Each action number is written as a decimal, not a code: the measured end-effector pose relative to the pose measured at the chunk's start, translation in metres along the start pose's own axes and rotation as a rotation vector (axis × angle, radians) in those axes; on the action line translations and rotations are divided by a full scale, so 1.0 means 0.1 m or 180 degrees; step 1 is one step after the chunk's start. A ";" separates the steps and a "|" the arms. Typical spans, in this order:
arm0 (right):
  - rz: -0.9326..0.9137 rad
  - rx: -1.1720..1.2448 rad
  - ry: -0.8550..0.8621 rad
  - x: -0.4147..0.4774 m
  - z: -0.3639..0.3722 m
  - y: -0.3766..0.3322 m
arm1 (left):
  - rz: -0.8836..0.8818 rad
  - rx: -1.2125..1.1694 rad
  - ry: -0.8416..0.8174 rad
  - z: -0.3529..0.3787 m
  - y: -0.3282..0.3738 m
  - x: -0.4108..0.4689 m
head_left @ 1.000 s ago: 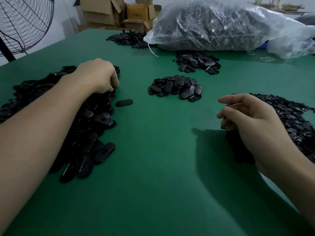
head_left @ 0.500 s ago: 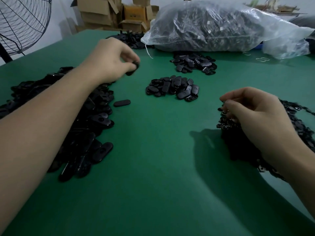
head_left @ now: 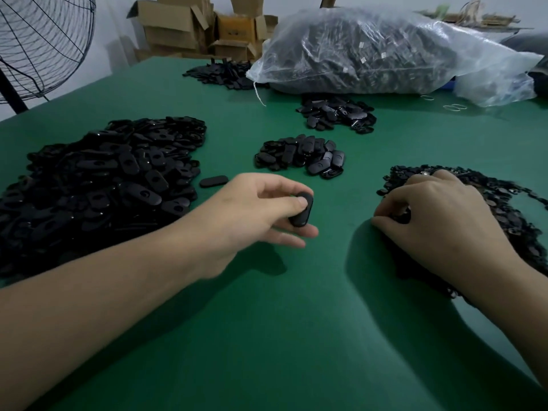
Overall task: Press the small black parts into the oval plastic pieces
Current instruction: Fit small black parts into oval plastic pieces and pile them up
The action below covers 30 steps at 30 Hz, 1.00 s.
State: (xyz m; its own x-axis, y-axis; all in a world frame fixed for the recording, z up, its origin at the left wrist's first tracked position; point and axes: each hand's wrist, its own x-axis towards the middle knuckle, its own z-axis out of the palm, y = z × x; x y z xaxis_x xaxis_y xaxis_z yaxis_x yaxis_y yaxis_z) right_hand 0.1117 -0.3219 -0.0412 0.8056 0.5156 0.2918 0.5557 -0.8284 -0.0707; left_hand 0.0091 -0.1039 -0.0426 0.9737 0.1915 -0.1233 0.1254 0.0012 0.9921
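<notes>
One-handed, pinched a black oval plastic piece (head_left: 301, 213) in the left hand (head_left: 252, 209) above the green table (head_left: 267, 336); rested curled right hand (head_left: 439, 221) on small black parts (head_left: 489, 188), hold unclear.

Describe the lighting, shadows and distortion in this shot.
Head view: dim; dark shadows lie on the table by the left hand and right hand; the plastic bag catches white glare; the left pile loses detail; edges bend from the wide lens.
</notes>
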 end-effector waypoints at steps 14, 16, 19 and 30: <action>-0.0175 0.1407 0.0558 -0.04 0.08 -0.13 | 0.0808 0.0192 0.0068 0.01 -0.30 -0.15; 0.0016 0.2652 0.0406 -0.09 0.07 -0.23 | 0.0912 0.0355 0.0114 0.01 -0.32 -0.14; 0.0431 0.4050 -0.0102 -0.13 0.07 -0.36 | 0.1130 0.0519 0.0232 0.01 -0.33 -0.14; 0.0794 0.5009 -0.0858 -0.19 0.06 -0.49 | 0.1046 0.0115 -0.0064 0.04 -0.30 -0.18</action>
State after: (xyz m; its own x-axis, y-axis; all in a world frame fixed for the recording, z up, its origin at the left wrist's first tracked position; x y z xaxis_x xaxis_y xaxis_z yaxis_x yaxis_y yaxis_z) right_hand 0.0703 -0.2902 -0.0492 0.8199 0.5716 -0.0317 -0.0758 0.0534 -0.9957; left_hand -0.0115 -0.1113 -0.0703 0.9667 0.1566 0.2026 -0.1899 -0.0923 0.9775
